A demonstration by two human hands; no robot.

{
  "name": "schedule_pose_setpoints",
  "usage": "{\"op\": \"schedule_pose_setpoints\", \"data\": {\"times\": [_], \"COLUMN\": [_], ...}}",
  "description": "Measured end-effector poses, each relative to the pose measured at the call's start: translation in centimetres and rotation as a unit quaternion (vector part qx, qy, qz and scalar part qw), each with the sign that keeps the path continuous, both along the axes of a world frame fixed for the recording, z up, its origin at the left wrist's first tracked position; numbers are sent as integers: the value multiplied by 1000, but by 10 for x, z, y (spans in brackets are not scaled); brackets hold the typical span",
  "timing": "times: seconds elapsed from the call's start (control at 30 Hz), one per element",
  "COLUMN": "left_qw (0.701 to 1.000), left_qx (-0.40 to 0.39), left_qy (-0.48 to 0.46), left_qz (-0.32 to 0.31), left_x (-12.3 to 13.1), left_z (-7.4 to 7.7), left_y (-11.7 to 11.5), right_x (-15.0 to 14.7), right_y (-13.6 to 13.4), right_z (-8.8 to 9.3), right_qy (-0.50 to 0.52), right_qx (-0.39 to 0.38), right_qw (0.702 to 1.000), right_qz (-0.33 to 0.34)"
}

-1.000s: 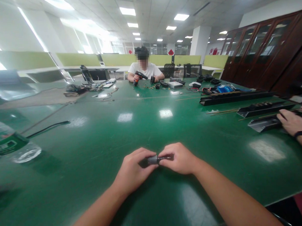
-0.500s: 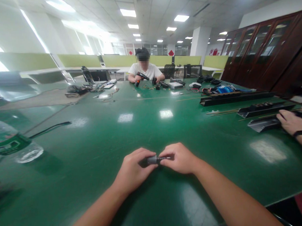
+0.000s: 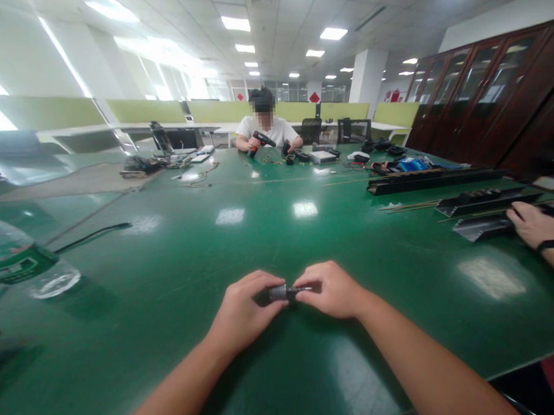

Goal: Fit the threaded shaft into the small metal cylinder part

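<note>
Between my two hands, just above the green table [image 3: 178,248], lies a small grey and black cylindrical part [image 3: 277,293], held sideways. My left hand [image 3: 243,307] is closed around its thicker grey end, with thumb and fingers on either side. My right hand [image 3: 330,289] pinches its slimmer dark end, where a thin shiny strip shows between the fingertips. The fingers cover part of both ends, and the exact kind of part cannot be made out.
A water bottle [image 3: 26,261] lies at the left near a black cable [image 3: 94,235]. Black channel profiles [image 3: 482,228] and thin rods are at the right, by a co-worker's hand [image 3: 537,223]. Across the table, a person [image 3: 267,128] holds a power drill [image 3: 263,138].
The grey and black part has shifted very slightly left, and a little more of its dark section shows between my hands. The person opposite has moved the drill slightly.
</note>
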State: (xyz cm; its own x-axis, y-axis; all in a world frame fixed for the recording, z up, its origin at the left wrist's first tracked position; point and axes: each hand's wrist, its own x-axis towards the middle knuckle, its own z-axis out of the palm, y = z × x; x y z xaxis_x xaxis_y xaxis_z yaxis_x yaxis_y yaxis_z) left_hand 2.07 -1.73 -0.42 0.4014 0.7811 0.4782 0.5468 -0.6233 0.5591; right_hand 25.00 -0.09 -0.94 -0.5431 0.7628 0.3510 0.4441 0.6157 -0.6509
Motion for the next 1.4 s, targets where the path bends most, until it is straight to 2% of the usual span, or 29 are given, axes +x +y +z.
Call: {"op": "schedule_pose_setpoints", "data": {"times": [0.47, 1.4], "left_qw": [1000, 1000], "left_qx": [2, 7], "left_qy": [-2, 9], "left_qz": [5, 20], "left_x": [-3, -6], "left_z": [1, 2], "left_y": [0, 4], "right_x": [0, 4], "right_y": [1, 5], "right_z": [-3, -4], "right_qy": [28, 14], "right_qx": [-2, -20], "right_qw": [999, 999], "right_qz": [-19, -43]}}
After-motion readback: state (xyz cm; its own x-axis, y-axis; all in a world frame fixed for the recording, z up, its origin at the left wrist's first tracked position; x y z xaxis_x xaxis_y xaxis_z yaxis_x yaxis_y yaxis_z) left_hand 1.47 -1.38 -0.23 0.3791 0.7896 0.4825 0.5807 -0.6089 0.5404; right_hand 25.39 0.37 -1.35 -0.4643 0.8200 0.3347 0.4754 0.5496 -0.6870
